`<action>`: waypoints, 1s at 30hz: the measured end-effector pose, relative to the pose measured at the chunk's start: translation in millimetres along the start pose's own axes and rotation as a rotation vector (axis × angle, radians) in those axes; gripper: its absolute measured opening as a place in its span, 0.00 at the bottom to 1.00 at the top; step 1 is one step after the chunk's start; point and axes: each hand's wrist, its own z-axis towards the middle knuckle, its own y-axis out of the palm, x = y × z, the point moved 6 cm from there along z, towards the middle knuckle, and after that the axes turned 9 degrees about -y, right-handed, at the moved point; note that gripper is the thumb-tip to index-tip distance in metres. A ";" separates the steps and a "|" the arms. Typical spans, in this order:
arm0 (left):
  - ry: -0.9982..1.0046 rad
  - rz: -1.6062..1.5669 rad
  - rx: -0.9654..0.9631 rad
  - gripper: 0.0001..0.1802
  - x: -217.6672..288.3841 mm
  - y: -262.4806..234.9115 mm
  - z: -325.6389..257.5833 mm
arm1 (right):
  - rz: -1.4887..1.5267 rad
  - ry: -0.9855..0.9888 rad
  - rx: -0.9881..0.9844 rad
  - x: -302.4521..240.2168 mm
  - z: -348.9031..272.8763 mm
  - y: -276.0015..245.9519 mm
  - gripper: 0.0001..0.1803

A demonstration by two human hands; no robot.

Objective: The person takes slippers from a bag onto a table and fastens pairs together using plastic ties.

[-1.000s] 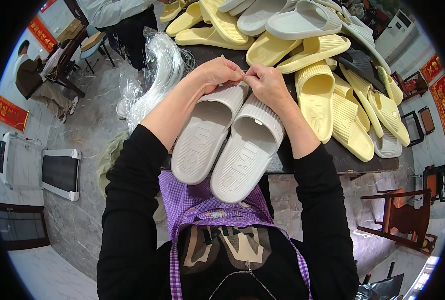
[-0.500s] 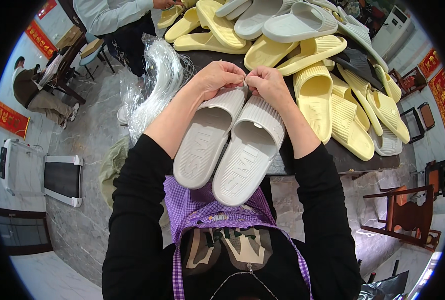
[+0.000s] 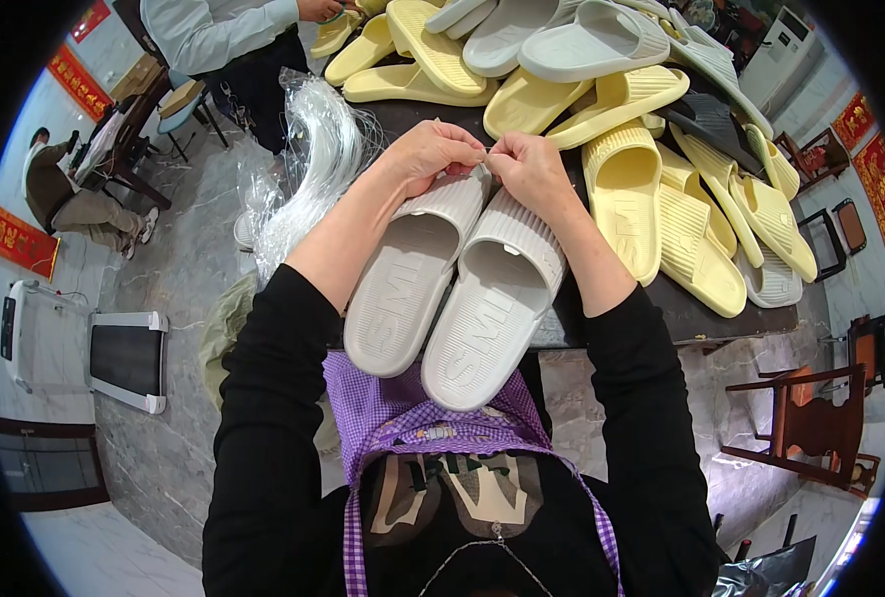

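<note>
A pair of light grey slide slippers lies side by side in front of me, heels toward my body. At the toe end of the left slipper [image 3: 388, 323], my left hand [image 3: 432, 157] is closed in a pinch. My right hand [image 3: 530, 171] pinches right beside it, above the toe of the right slipper [image 3: 474, 343]. The fingertips of both hands nearly meet. Whatever they hold is too small to make out. Left of my left forearm lies a bundle of clear, thin plastic strands [image 3: 318, 164] in a plastic wrapper.
Yellow slippers [image 3: 623, 199], grey slippers [image 3: 596, 45] and a black slipper [image 3: 711, 129] are heaped on the dark table [image 3: 761, 320]. Across it, a person in a light shirt [image 3: 223, 35] works with their hands. Another person [image 3: 59, 184] sits far left. A wooden chair [image 3: 810, 423] stands right.
My hands and the grey slippers have hardly moved. The seated person at far left has raised their head and an arm. The standing person's hand has shifted slightly.
</note>
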 end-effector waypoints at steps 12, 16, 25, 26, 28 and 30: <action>0.032 0.052 0.012 0.07 -2.6 3.4 -0.2 | 0.125 0.077 -0.049 9.1 -2.0 -7.7 0.09; 0.061 0.082 -0.015 0.08 8.3 1.0 -0.6 | 0.010 -0.042 0.079 -11.2 -7.5 -43.4 0.09; 0.518 0.916 0.657 0.13 20.5 -3.8 -179.4 | 0.280 0.217 -0.748 -72.6 -188.6 -50.2 0.12; 0.339 0.943 0.658 0.13 -8.0 -4.9 -194.9 | 0.318 0.309 -0.714 -61.0 -213.9 -36.6 0.15; 0.172 0.901 0.600 0.16 -54.4 0.4 -223.2 | 0.526 0.479 -0.566 -43.8 -249.5 -6.5 0.19; 0.119 0.924 0.560 0.19 -78.7 10.9 -232.2 | 0.691 0.550 -0.446 -45.9 -252.0 18.1 0.20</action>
